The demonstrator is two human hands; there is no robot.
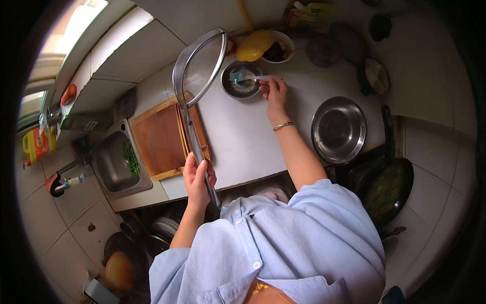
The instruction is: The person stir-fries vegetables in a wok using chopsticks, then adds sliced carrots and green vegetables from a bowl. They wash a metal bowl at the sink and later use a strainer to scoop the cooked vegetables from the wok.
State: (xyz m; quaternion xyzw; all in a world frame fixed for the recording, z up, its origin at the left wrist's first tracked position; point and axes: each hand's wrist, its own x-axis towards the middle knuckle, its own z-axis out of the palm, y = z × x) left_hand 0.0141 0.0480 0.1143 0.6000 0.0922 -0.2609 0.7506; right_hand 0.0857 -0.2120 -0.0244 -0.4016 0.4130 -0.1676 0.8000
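My left hand (198,178) grips the long metal handle of a wire-mesh strainer (201,66), whose basket is tilted up above the back of the cutting board (157,136). Chopsticks lie on that wooden board. Between its fingers my right hand (272,91) holds the pale handle of a silicone brush (238,77) with teal bristles. The bristles are over or in a small metal bowl (243,92); whether they touch its bottom I cannot tell. Right of my right forearm stands a wide, shiny metal basin (338,131).
A yellow lid (253,45) leans by a white bowl (290,48) with dark contents. At left, green vegetables (131,159) lie in the steel sink (106,167). A black wok (410,182) holding green food is at right, beside the stove. The counter edge (246,180) runs before me.
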